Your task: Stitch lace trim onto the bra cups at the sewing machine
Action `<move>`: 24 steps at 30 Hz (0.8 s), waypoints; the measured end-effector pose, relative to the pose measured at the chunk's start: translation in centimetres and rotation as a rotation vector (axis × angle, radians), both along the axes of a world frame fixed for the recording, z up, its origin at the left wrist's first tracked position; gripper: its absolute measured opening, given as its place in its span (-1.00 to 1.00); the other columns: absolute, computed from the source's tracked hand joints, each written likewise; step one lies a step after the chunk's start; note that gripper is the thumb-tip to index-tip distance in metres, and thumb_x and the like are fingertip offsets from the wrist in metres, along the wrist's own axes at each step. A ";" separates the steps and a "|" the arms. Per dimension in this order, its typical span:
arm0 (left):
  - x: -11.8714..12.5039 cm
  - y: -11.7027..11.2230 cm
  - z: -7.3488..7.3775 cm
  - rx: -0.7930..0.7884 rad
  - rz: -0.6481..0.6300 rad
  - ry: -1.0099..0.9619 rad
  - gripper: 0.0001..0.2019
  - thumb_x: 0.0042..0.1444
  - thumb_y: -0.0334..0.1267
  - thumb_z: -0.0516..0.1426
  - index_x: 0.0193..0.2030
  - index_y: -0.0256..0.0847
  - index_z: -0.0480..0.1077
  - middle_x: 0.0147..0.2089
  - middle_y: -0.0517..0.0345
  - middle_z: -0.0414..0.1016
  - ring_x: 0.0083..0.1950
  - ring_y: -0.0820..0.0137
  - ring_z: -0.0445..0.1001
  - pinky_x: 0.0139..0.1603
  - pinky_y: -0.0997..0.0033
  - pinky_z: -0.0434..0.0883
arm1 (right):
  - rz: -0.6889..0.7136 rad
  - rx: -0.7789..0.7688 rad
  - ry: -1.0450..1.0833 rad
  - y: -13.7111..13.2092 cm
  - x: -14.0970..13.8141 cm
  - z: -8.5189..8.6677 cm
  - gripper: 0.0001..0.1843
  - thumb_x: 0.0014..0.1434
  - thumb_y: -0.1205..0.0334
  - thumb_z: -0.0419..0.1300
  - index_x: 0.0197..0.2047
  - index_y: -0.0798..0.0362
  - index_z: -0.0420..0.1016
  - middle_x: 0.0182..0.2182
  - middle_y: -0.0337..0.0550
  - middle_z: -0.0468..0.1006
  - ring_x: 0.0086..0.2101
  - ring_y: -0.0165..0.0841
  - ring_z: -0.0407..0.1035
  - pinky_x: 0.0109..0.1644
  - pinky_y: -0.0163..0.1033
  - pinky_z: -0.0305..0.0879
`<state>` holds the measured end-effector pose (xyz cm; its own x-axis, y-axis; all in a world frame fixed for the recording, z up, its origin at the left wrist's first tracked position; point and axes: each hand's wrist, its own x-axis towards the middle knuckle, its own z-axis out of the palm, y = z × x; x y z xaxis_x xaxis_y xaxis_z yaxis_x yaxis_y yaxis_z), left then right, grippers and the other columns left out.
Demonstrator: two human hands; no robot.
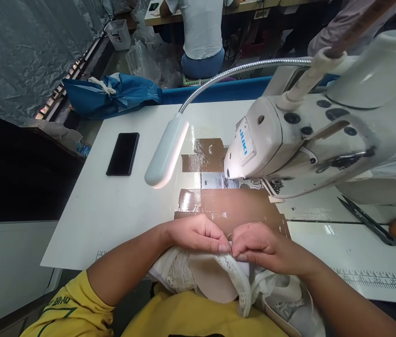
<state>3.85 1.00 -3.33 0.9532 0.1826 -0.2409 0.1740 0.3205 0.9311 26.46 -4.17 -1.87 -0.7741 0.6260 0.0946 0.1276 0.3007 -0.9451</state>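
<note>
So the lace (180,271) is right under both hands, bunched between the bench's (141,215) near edge and the person's yellow shirt (169,313). The left hand (199,234) has a bit of its upper edge pinched between thumb and fingers, and the right hand (264,245) is pinching just beside it, fingers curled in. The tips are so close I can't tell if they touch. One white strip drops from the pinch toward the shirt, and more white fabric bunches below the right hand. Can't tell if it's all one piece.

Counting up: two hands, one sewing machine (289,135) on the right part of the bench, one lamp (166,152) on a bendy neck, and one phone (123,154) near the far left corner. One pair of scissors (369,220) with an orange handle sits on the right, between machine and near edge. Brown card (236,203) is stuck down on two sides of the one metal plate (215,180).
</note>
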 end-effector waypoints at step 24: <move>0.1 0.0 0.2 -0.064 -0.017 -0.049 -0.71 0.17 -0.14 0.15 -0.17 -0.37 0.50 -0.33 0.07 0.46 -0.35 0.51 0.34 -0.33 0.55 0.32 | -0.018 -0.189 0.007 0.0 -0.4 -0.5 -0.74 0.24 0.16 0.13 -0.41 0.13 0.48 -0.50 -0.24 0.42 -0.44 -0.49 0.30 -0.33 -0.38 0.24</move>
